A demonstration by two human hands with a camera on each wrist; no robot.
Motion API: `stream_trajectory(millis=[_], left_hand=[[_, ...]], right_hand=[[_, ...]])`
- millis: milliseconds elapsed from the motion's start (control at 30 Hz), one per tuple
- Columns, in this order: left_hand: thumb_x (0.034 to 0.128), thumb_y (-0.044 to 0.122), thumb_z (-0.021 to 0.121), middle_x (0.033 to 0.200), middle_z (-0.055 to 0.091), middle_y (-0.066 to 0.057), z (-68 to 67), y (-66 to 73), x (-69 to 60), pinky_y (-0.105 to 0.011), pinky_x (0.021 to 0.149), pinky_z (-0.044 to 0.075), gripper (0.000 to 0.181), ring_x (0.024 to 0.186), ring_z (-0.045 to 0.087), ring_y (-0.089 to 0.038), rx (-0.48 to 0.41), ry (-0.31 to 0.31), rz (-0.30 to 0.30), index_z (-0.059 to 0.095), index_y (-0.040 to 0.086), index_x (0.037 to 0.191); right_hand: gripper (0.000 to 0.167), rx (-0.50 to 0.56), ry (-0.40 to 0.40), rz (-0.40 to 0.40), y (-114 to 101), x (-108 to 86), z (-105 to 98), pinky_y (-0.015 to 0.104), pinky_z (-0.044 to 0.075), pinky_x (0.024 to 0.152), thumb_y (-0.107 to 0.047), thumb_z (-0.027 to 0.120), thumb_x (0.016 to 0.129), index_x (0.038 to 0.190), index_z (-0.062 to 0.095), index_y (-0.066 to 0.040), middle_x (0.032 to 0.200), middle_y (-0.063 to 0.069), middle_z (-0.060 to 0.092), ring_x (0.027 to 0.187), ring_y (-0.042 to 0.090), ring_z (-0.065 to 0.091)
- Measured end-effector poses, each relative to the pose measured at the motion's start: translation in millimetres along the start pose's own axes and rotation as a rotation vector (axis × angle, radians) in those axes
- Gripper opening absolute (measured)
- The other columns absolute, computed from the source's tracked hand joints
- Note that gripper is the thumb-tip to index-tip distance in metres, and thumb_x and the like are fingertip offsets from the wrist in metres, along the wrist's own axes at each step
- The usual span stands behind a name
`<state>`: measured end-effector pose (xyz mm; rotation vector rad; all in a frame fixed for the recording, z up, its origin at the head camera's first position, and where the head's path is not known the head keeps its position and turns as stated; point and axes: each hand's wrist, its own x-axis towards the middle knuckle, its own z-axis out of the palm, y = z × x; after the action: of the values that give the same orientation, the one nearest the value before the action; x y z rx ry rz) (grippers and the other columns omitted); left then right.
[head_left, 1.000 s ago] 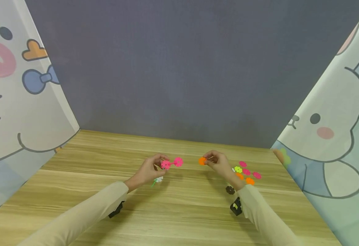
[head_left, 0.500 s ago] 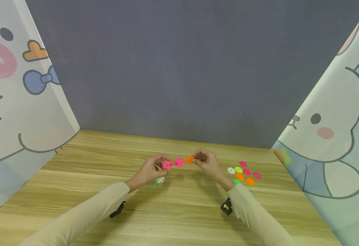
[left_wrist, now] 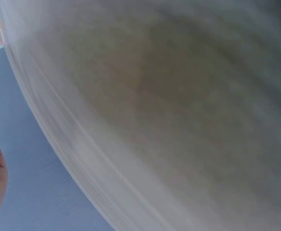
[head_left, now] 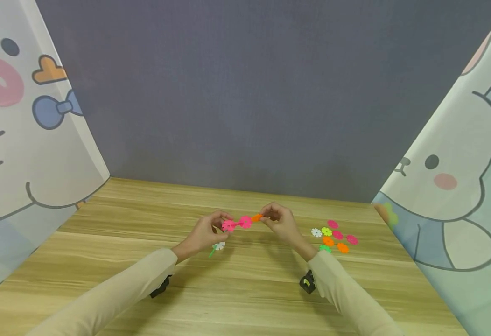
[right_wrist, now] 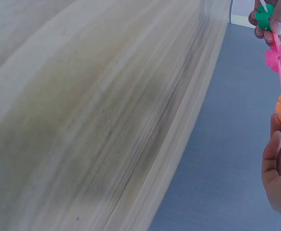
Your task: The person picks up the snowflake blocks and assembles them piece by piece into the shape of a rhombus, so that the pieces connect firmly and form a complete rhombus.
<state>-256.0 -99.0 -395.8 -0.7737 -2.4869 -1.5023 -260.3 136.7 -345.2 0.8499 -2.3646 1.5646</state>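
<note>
- One left hand [head_left: 204, 232] pinches a chain of flower-shaped plastic discs [head_left: 245, 221], two pink ones facing the head camera.
- One right hand [head_left: 285, 227] pinches one orange flower-shaped plastic disc [head_left: 256, 218], at about two-thirty from the left hand.
- Eight loose discs [head_left: 337, 235] show past three o'clock of the right hand: three pink, two orange, one each white, yellow-green, green.
- A second ago, orange hung apart; now it meets the outer pink.
</note>
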Motion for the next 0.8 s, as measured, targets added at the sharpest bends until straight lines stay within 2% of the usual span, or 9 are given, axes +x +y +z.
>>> stream_trajectory(millis=[233,367,467,600,800], left_hand=[[0.0778,0.007,0.069,0.079,0.064,-0.003,-0.7,1.4,-0.2,-0.023,0.054,0.049,0.034,0.071,0.059,-0.010,-0.002,0.003,-0.013,0.059,0.011,0.110],[0.0777,0.006,0.069,0.080,0.065,-0.005,0.2,1.3,0.7,-0.023,0.055,0.048,0.035,0.071,0.059,-0.011,0.000,-0.003,-0.027,0.059,0.008,0.111],[0.0778,0.006,0.069,0.079,0.065,-0.004,1.3,1.6,0.9,-0.023,0.055,0.049,0.034,0.070,0.059,-0.010,-0.001,-0.003,-0.042,0.059,0.007,0.111],[0.0798,0.009,0.068,0.077,0.064,-0.002,1.7,3.3,0.6,-0.024,0.051,0.048,0.033,0.067,0.059,-0.013,-0.013,-0.007,-0.043,0.059,0.005,0.111],[0.0828,0.015,0.067,0.077,0.063,-0.003,1.6,3.0,1.9,-0.022,0.048,0.045,0.031,0.065,0.058,-0.016,-0.045,-0.024,-0.053,0.060,0.007,0.112]], right_hand=[[0.009,0.005,0.006,0.008,3,-0.3,1,0.026,0.051,0.063,0.011,0.060,0.081,0.089,0.058,0.013,0.091,0.029,0.061,0.083,0.046,0.060],[0.009,0.012,0.011,-0.007,20,1.1,3,0.022,0.050,0.062,0.008,0.062,0.081,0.089,0.059,0.009,0.090,0.026,0.062,0.080,0.039,0.062],[0.008,0.033,0.012,-0.018,23,0.7,4,0.019,0.049,0.061,0.009,0.061,0.081,0.088,0.059,0.010,0.089,0.026,0.062,0.078,0.039,0.061],[0.008,0.065,0.002,-0.025,14,-0.6,3,0.018,0.049,0.062,0.013,0.059,0.080,0.088,0.057,0.014,0.088,0.030,0.060,0.079,0.045,0.060],[0.009,0.080,0.002,-0.068,31,1.8,4,0.021,0.052,0.064,0.009,0.062,0.080,0.089,0.060,0.009,0.086,0.028,0.063,0.076,0.028,0.064]])
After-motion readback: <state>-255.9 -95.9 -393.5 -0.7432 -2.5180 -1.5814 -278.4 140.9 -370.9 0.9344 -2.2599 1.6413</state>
